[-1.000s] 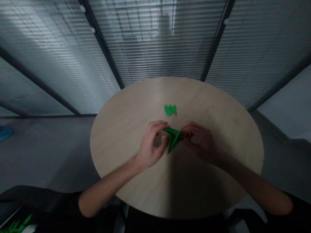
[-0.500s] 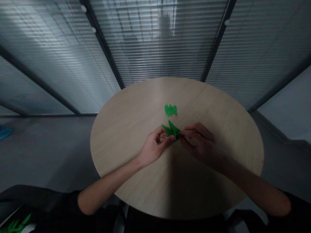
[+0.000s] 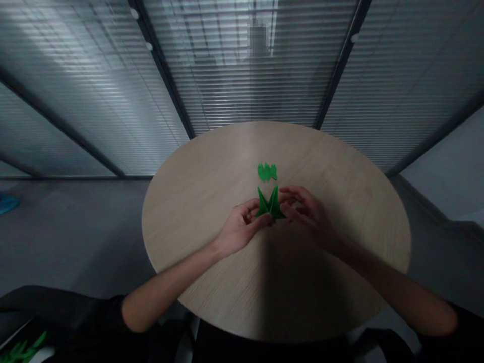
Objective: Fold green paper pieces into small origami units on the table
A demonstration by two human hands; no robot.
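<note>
A folded green paper piece (image 3: 269, 204) with two upward points sits between my hands over the middle of the round wooden table (image 3: 212, 166). My left hand (image 3: 240, 228) pinches its lower left corner, fingers curled. My right hand (image 3: 307, 214) touches its right side with loosely bent fingers spread apart. A second, smaller folded green paper shape (image 3: 266, 172) with several points lies flat on the table just beyond them.
Glass walls with slatted blinds (image 3: 245, 75) stand behind the table. Grey floor lies on both sides. More green paper (image 3: 20, 350) shows at the bottom left corner. Something blue (image 3: 5, 203) lies at the far left edge.
The green piece has been turned from pointing down toward me to standing with its two points upward. My right fingers have loosened from a pinch to a spread touch.
</note>
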